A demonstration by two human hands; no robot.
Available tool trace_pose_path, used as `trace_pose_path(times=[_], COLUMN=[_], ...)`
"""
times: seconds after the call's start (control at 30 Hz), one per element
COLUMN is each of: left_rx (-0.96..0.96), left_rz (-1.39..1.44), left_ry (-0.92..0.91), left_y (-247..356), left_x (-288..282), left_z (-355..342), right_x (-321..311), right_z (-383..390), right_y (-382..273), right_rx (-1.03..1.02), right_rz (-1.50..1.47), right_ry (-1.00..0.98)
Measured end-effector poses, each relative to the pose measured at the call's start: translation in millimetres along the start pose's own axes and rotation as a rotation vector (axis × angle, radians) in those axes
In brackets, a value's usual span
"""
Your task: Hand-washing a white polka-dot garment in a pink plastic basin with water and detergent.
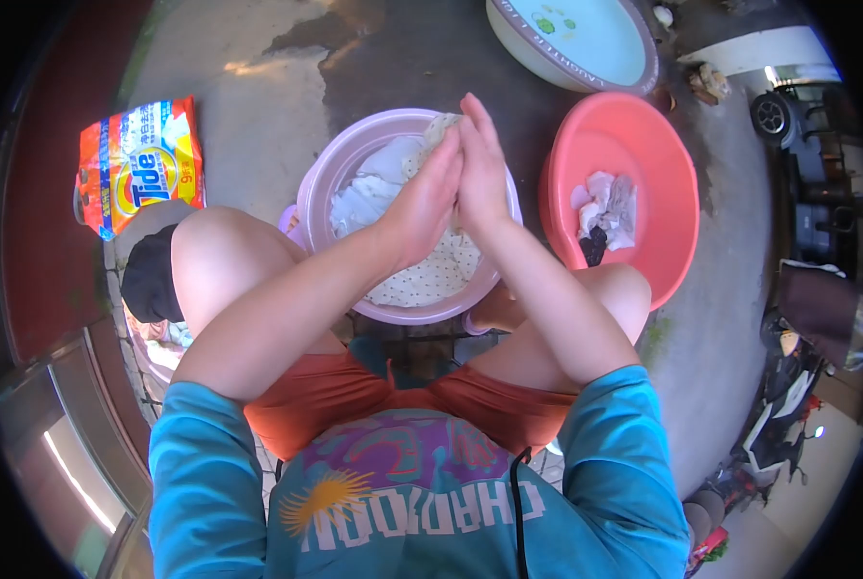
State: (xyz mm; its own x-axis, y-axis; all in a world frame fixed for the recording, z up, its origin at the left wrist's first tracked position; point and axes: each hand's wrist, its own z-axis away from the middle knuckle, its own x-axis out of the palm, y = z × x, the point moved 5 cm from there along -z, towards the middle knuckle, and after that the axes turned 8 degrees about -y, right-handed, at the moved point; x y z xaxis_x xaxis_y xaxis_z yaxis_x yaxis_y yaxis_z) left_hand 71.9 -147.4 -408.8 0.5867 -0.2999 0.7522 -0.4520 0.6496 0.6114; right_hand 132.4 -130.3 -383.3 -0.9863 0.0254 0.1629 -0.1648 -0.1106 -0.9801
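Note:
Both my hands are pressed palm to palm over a lilac basin (313,198), fingers pointing away from me. My left hand (424,205) and my right hand (481,172) squeeze a white dotted cloth (437,268) between them. A bit of it sticks out beyond the left fingers, and more of it lies spread in the near part of the basin. Most of the gripped portion is hidden by the palms. Beside it in the basin rests pale bluish-white wet cloth (364,198).
To the right, a coral-red basin (668,193) holds small light and dark cloth pieces (609,207). A larger basin of water (595,43) stands beyond. At left lies an orange detergent bag (142,164); a tub of laundry (161,338) sits by my left knee. Scooters (788,405) line the right.

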Motion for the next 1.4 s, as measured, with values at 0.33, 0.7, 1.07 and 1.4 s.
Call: trace_pose_path(times=[0.33, 0.7, 1.07, 1.4], left_rx=[0.044, 0.223, 0.197, 0.284], left_rz=[-0.578, -1.02, -0.32, 0.039], left_ry=[0.037, 0.066, 0.154, 0.346], left_y=[36, 28, 46, 47], left_x=[-25, -28, -38, -56], left_z=[-10, -9, -9, -24], right_x=[-74, -86, -143, -25], right_z=[-15, -2, 1, 5], right_y=[24, -30, -6, -28], right_rx=[0.541, 0.428, 0.501, -0.425], right_rz=[-0.627, -0.506, 0.447, 0.231], right_ry=[0.005, -0.403, -0.495, -0.441])
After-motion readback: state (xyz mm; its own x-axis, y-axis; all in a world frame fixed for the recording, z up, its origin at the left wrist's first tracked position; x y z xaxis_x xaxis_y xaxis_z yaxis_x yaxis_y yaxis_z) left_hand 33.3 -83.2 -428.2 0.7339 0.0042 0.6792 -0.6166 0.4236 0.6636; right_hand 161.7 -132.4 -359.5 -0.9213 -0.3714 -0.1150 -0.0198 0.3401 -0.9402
